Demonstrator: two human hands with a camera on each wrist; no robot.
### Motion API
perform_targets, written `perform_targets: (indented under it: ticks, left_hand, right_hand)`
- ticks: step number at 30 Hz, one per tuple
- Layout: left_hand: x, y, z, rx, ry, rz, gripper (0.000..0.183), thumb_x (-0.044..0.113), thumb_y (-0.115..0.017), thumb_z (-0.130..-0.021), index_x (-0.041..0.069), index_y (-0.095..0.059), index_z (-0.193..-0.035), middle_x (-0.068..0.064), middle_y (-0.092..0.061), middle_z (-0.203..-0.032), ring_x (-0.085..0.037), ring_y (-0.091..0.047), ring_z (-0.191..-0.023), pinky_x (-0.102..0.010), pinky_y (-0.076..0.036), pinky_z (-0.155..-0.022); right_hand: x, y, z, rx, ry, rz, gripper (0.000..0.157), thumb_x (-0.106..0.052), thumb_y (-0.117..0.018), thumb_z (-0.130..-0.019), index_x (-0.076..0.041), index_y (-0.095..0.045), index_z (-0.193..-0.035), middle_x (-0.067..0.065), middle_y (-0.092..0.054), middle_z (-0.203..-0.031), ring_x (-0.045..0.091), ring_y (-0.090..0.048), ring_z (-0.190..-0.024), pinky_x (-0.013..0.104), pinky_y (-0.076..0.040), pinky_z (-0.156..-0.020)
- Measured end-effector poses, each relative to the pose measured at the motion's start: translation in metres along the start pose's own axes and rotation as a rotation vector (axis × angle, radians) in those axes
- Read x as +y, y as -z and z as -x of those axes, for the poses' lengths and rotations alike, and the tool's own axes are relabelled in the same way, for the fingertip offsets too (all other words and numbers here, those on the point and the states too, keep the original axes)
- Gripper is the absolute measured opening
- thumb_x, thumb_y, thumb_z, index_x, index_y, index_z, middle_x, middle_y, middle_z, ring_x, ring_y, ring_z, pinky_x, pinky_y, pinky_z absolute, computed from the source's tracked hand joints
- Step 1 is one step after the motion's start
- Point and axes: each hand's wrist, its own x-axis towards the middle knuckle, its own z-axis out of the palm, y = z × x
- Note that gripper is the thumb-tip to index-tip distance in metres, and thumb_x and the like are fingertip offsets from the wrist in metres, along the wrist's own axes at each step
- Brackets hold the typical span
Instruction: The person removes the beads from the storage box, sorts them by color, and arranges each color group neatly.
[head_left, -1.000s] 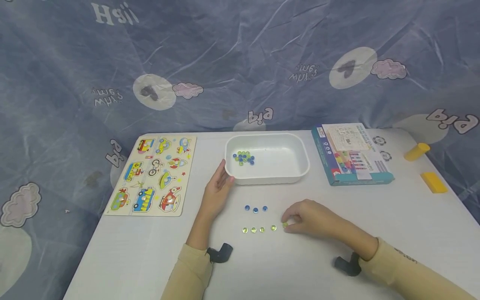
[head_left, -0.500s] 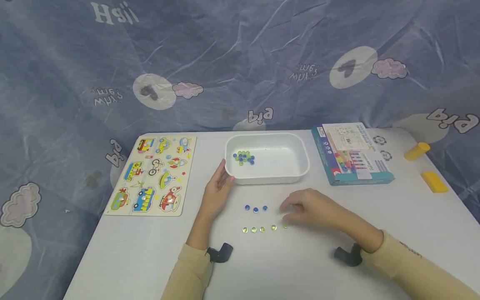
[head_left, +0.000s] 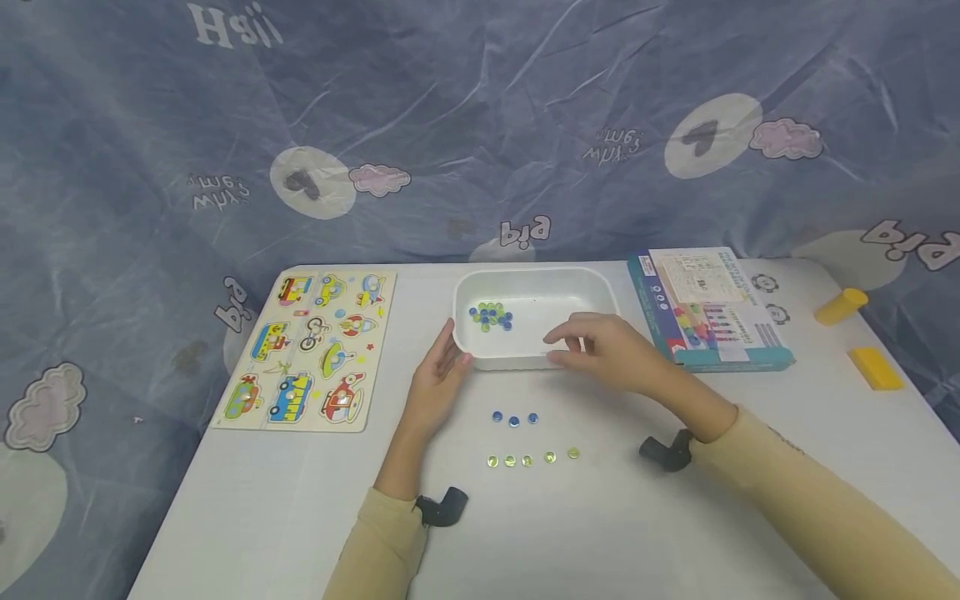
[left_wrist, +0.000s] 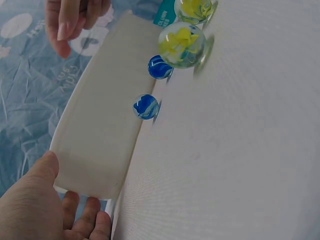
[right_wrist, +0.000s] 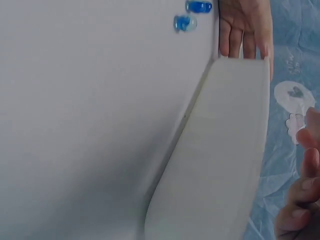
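My left hand (head_left: 435,385) holds the left front corner of a white plastic tray (head_left: 510,364), thumb on the rim and fingers against the end wall, as the left wrist view shows. Above the tray's front rim, right of its middle, hovers my right hand (head_left: 617,357) with loosely bent fingers and nothing visible in them. Blue and yellow-green glass marbles (head_left: 491,317) cluster at the tray's left end. On the table before it lie a row of blue marbles (head_left: 513,422) and, nearer me, a row of yellow-green marbles (head_left: 527,461).
A wooden vehicle puzzle board (head_left: 307,350) lies left of the tray. Right of it is a teal-edged toy box (head_left: 712,308). A yellow cylinder (head_left: 842,307) and a yellow block (head_left: 876,368) sit near the table's right edge. Patterned blue cloth (head_left: 480,125) hangs behind.
My right hand let go of the rightmost yellow-green marble in the near row, then moved up and forward to the tray's front rim. My left hand stayed at the tray.
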Motion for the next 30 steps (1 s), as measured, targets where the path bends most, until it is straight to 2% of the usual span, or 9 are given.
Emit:
perform_targets:
  ticks: [4, 9, 15, 19, 23, 30]
  left_hand:
    - [0.007, 0.0, 0.003, 0.001, 0.005, 0.0, 0.062, 0.029, -0.056, -0.095, 0.026, -0.027, -0.15, 0.004, -0.034, -0.153, -0.014, -0.036, -0.139, -0.032, -0.035, -0.114]
    - [-0.002, 0.0, -0.001, 0.004, 0.004, -0.018, 0.061, 0.032, -0.056, -0.094, 0.034, -0.027, -0.148, 0.008, -0.035, -0.152, -0.01, -0.037, -0.138, -0.029, -0.036, -0.113]
    - [-0.012, 0.001, -0.004, -0.007, -0.019, -0.014, 0.06, 0.034, -0.056, -0.094, 0.041, -0.027, -0.146, 0.011, -0.034, -0.152, -0.007, -0.037, -0.138, -0.029, -0.037, -0.112]
    - [-0.013, 0.002, -0.004, -0.005, -0.027, -0.028, 0.06, 0.036, -0.056, -0.094, 0.043, -0.026, -0.145, 0.009, -0.034, -0.153, -0.005, -0.037, -0.137, -0.027, -0.037, -0.112]
    - [-0.011, 0.002, -0.003, -0.003, -0.031, -0.04, 0.061, 0.04, -0.055, -0.094, 0.041, -0.025, -0.147, 0.007, -0.034, -0.153, -0.003, -0.037, -0.137, -0.025, -0.036, -0.112]
    - [-0.012, 0.001, -0.004, 0.0, -0.029, -0.048, 0.061, 0.037, -0.055, -0.094, 0.037, -0.025, -0.148, 0.01, -0.034, -0.152, -0.005, -0.037, -0.137, -0.026, -0.036, -0.112]
  right_hand:
    - [0.007, -0.003, -0.021, 0.01, -0.003, 0.006, 0.024, -0.035, -0.071, -0.084, -0.027, -0.069, -0.107, -0.009, -0.054, -0.076, 0.012, -0.048, -0.065, 0.022, -0.044, -0.052]
    - [0.016, -0.01, -0.046, 0.007, -0.026, 0.002, 0.026, -0.031, -0.071, -0.085, -0.02, -0.07, -0.108, -0.006, -0.056, -0.078, 0.015, -0.048, -0.067, 0.025, -0.044, -0.055]
    - [0.019, -0.021, -0.071, -0.104, -0.131, 0.002, 0.031, -0.035, -0.069, -0.086, -0.021, -0.068, -0.113, -0.004, -0.059, -0.081, 0.016, -0.051, -0.075, 0.029, -0.045, -0.064]
    - [0.02, -0.029, -0.083, -0.162, -0.165, 0.025, 0.029, -0.033, -0.069, -0.086, -0.021, -0.068, -0.113, -0.003, -0.06, -0.082, 0.016, -0.051, -0.077, 0.029, -0.045, -0.071]
    - [0.021, -0.038, -0.091, -0.191, -0.195, 0.065, 0.028, -0.03, -0.07, -0.086, -0.021, -0.069, -0.112, -0.001, -0.06, -0.079, 0.016, -0.051, -0.072, 0.029, -0.045, -0.07]
    - [0.019, -0.048, -0.099, -0.201, -0.18, 0.128, 0.03, -0.031, -0.07, -0.085, -0.02, -0.068, -0.113, -0.003, -0.064, -0.081, 0.016, -0.057, -0.075, 0.03, -0.049, -0.072]
